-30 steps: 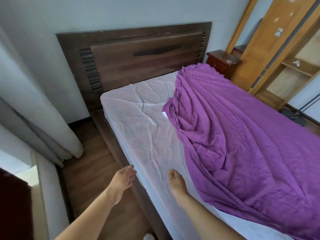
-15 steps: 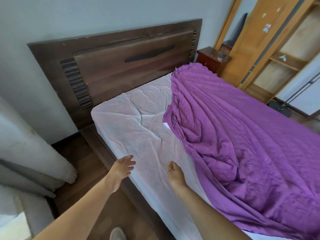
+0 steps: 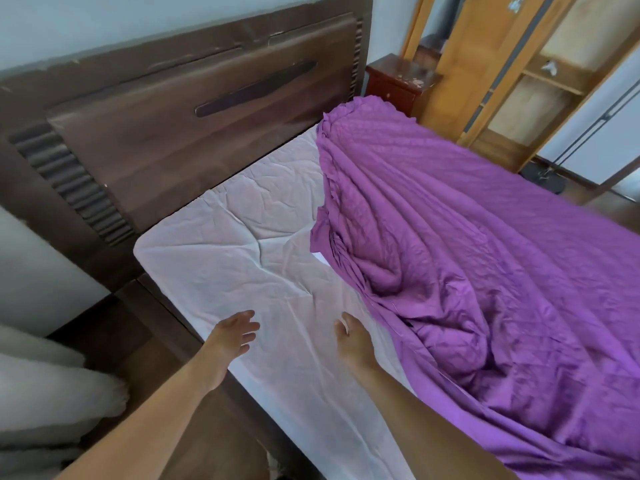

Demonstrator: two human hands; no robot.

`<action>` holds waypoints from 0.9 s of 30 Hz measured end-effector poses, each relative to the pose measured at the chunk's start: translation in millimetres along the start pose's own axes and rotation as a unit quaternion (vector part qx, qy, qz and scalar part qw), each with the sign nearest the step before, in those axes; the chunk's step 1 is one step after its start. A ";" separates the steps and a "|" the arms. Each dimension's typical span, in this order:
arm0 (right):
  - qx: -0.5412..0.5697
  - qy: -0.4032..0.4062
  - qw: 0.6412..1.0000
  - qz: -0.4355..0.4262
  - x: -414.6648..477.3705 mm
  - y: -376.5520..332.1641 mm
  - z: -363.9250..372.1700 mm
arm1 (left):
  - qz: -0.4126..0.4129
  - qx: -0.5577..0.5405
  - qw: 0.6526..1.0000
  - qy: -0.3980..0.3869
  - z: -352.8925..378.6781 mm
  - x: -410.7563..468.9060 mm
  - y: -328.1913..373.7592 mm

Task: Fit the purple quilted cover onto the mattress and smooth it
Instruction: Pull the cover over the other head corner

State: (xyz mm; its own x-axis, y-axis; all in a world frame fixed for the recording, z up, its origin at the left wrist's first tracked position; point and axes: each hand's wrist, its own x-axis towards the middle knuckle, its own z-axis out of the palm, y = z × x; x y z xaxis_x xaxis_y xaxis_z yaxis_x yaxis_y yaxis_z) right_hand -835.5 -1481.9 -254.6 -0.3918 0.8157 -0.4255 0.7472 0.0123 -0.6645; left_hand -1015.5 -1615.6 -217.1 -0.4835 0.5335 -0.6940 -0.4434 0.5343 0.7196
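The purple quilted cover (image 3: 485, 265) lies bunched and wrinkled over the right part of the bed, its far corner pulled over the mattress corner by the headboard. The mattress (image 3: 235, 265), in a wrinkled white sheet, is bare on its left part. My left hand (image 3: 232, 336) hovers open over the mattress's near-left edge, fingers spread, holding nothing. My right hand (image 3: 353, 342) is over the white sheet just left of the cover's loose edge, fingers loosely curled and empty; it does not touch the purple fabric.
A dark wooden headboard (image 3: 180, 109) stands behind the mattress. A red-brown nightstand (image 3: 398, 81) and an orange wooden wardrobe (image 3: 502, 71) are at the back right. A pale curtain (image 3: 45, 393) hangs at the left over a narrow strip of wooden floor.
My view has moved closer to the bed and toward the headboard. My left hand has shifted from beside the bed frame to over the mattress edge. The cover has not moved.
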 end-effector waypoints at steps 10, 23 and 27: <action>-0.130 0.080 0.987 -0.047 205.3 33.9 11.7 | -0.017 0.033 0.999 -0.005 59.7 180.3 27.7; -0.311 0.116 0.940 -0.085 389.2 63.0 60.0 | 0.011 0.023 1.000 0.012 105.1 349.1 28.8; -0.249 0.148 0.949 -0.127 401.4 60.8 72.6 | 0.013 0.006 1.000 0.003 117.8 377.6 35.9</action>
State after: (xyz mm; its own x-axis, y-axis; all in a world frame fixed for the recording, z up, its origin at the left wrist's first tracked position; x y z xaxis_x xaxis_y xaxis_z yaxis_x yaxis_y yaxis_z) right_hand -986.3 -1195.7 -510.4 -0.4808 0.8753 -0.0506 0.8387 0.4423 -0.3178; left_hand -1125.1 -1317.7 -455.9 -0.5000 0.5431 -0.6746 -0.4209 0.5284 0.7373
